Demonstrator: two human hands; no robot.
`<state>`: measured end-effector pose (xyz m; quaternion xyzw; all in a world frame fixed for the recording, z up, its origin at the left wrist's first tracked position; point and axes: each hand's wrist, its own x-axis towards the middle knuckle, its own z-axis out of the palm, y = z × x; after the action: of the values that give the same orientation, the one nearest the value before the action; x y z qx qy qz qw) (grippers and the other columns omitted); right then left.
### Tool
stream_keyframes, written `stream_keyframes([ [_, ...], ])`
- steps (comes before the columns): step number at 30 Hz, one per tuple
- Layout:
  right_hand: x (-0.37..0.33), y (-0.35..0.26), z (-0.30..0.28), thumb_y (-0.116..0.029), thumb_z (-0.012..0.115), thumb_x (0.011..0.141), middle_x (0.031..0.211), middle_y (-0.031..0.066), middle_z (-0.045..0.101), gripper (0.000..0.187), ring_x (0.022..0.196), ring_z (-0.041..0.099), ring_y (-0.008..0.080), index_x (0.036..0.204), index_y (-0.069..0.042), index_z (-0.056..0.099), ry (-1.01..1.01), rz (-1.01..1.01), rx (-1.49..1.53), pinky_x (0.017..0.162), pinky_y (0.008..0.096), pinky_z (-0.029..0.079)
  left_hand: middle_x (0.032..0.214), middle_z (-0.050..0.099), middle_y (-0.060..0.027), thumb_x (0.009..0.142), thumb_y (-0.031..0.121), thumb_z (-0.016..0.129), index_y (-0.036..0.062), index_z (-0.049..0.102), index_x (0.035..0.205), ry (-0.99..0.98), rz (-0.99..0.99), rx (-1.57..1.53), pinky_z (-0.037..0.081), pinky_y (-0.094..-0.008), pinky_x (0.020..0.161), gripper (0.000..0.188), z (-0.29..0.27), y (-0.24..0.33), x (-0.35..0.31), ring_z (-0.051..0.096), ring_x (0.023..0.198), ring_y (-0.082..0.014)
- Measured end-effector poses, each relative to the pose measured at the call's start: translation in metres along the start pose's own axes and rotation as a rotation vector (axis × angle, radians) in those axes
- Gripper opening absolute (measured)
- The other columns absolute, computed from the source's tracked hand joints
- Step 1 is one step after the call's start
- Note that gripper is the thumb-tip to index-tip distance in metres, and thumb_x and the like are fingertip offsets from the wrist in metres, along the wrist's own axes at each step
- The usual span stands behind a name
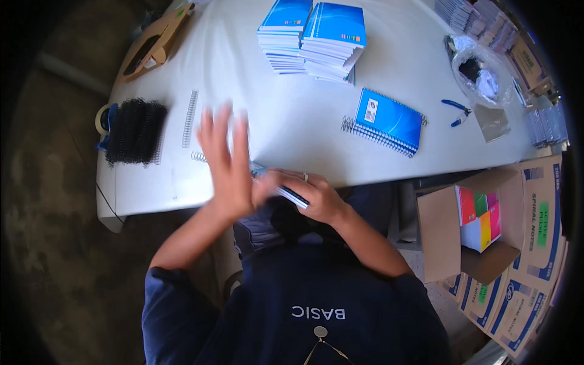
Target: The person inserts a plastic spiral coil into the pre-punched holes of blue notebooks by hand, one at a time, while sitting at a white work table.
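From my feed, the right hand (pixel 316 198) is clamped around a thin blue-covered notebook (pixel 286 191) at the near edge of the smooth white table (pixel 286 121), while the left hand (pixel 228 164), blurry with fingers spread flat and gripping nothing, presses against the notebook's left end, beside a loose wire spiral (pixel 199 157).

glossy blue card covers on the spiral notebook (pixel 389 120); smooth matt white counter (pixel 292 115); black plastic binding coils (pixel 135 131); brown cardboard box (pixel 444 234).
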<state>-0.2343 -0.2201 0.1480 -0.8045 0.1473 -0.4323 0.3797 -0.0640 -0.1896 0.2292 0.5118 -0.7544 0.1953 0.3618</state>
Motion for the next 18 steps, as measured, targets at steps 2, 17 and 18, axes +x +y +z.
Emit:
stream_keyframes([
  [2, 0.013, -0.01, -0.002, -0.002, 0.057, 0.078, 0.111, 0.0179, 0.062, 0.03, 0.101, 0.062, 0.0305, 0.108, 0.001, 0.06, -0.022, -0.2, -0.173, 0.088, 0.0375, 0.05, 0.139, 0.035, -0.0242, 0.091, 0.032, 0.053, -0.0002, 0.032, 0.138, -0.421, -0.355, -0.336, 0.027, -0.0588, 0.101, 0.061, -0.001, -0.012, 0.019, 0.035, 0.127, -0.0446],
  [17, 0.025, 0.008, -0.026, -0.011, 0.059, 0.089, 0.094, 0.0073, 0.067, 0.024, 0.084, 0.057, 0.0091, 0.109, 0.001, 0.062, 0.174, 0.431, 0.434, 0.077, 0.0259, 0.047, 0.053, 0.056, -0.0094, 0.087, 0.036, 0.059, 0.0068, 0.058, 0.052, -0.394, -0.092, -0.157, 0.043, -0.0403, 0.054, 0.046, 0.028, -0.031, 0.043, 0.055, 0.051, -0.0305],
  [18, 0.024, 0.009, -0.025, -0.01, 0.059, 0.089, 0.095, 0.0072, 0.067, 0.023, 0.084, 0.057, 0.0093, 0.109, 0.001, 0.062, 0.167, 0.438, 0.448, 0.077, 0.0261, 0.047, 0.048, 0.05, -0.0078, 0.085, 0.036, 0.062, 0.0068, 0.053, 0.05, -0.28, -0.109, -0.176, 0.041, -0.0386, 0.051, 0.047, 0.035, -0.028, 0.034, 0.051, 0.046, -0.0289],
])
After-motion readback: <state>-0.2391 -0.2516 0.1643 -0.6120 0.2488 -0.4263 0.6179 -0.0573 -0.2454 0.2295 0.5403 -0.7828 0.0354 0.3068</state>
